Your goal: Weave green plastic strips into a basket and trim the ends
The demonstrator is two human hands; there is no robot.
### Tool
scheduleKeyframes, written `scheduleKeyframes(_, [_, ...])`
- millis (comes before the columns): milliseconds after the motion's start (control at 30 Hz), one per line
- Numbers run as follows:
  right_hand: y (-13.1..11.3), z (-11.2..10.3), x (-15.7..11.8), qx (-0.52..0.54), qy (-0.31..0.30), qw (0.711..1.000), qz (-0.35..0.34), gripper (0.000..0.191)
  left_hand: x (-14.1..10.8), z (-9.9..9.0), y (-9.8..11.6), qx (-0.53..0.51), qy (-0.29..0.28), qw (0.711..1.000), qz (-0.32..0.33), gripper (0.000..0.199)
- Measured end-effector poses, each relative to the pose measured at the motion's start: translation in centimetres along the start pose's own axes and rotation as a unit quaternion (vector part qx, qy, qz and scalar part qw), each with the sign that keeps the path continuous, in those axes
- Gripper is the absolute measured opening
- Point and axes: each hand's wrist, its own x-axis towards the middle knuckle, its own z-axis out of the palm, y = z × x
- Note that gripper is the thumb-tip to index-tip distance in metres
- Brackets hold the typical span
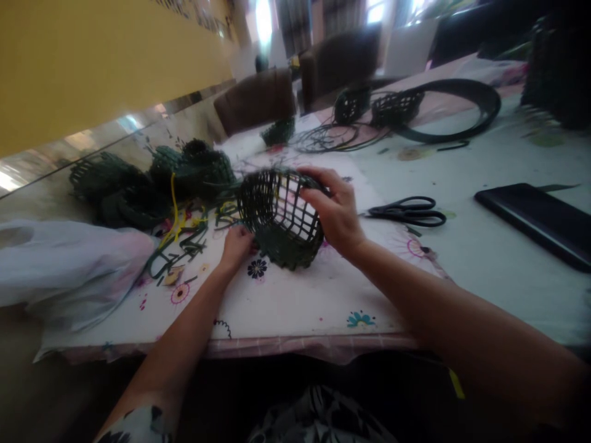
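A dark green woven basket (290, 246) is tilted on its side above the flowered tablecloth, its open lattice facing me. My right hand (336, 206) grips its upper right rim, thumb on one side and fingers over the other. Low at the basket's left edge, my left hand (237, 246) is closed with the fingers curled; whatever it pinches is hidden. Green and yellow strip scraps (184, 237) lie on the cloth left of that hand. To the right of the basket rests a pair of black-handled scissors (409, 211).
More dark green woven pieces (184, 163) are heaped at the left, behind a whitish plastic bag (78, 258). A coil of dark strip (462, 132) and small baskets (397, 107) sit at the back. A black phone-like slab (535, 218) lies right. Chairs (256, 98) stand beyond.
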Motion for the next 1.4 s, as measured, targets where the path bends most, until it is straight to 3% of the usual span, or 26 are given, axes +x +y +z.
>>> scheduleKeyframes(233, [-0.5, 0.0, -0.2, 0.019, 0.001, 1.0, 0.016, 0.031, -0.8, -0.5, 0.6, -0.009, -0.015, 1.0, -0.007, 0.023])
scheduleKeyframes(467, [-0.6, 0.0, -0.2, 0.017, 0.014, 0.999, 0.029, 0.03, -0.5, -1.4, 0.5, -0.048, -0.068, 0.996, -0.028, 0.028])
scheduleKeyframes(767, [-0.3, -0.1, -0.1, 0.023, 0.029, 0.998, 0.049, 0.029, -0.6, -1.7, 0.7, 0.011, -0.08, 0.997, -0.001, 0.022])
scheduleKeyframes(933, [0.1, -0.2, 0.1, 0.029, 0.034, 0.997, 0.058, 0.028, -0.8, -3.2, 1.0, 0.005, -0.134, 0.991, -0.01, 0.014])
scheduleKeyframes(1300, [0.9, -0.1, 0.4, 0.01, 0.033, 0.999, 0.025, 0.032, 0.0, -3.4, 0.1, -0.042, -0.094, 0.994, 0.03, 0.018])
scheduleKeyframes(1400, [1.0, -0.2, 0.3, -0.007, 0.025, 1.0, 0.013, 0.033, 0.2, -3.5, -0.3, -0.024, -0.106, 0.992, 0.067, 0.02])
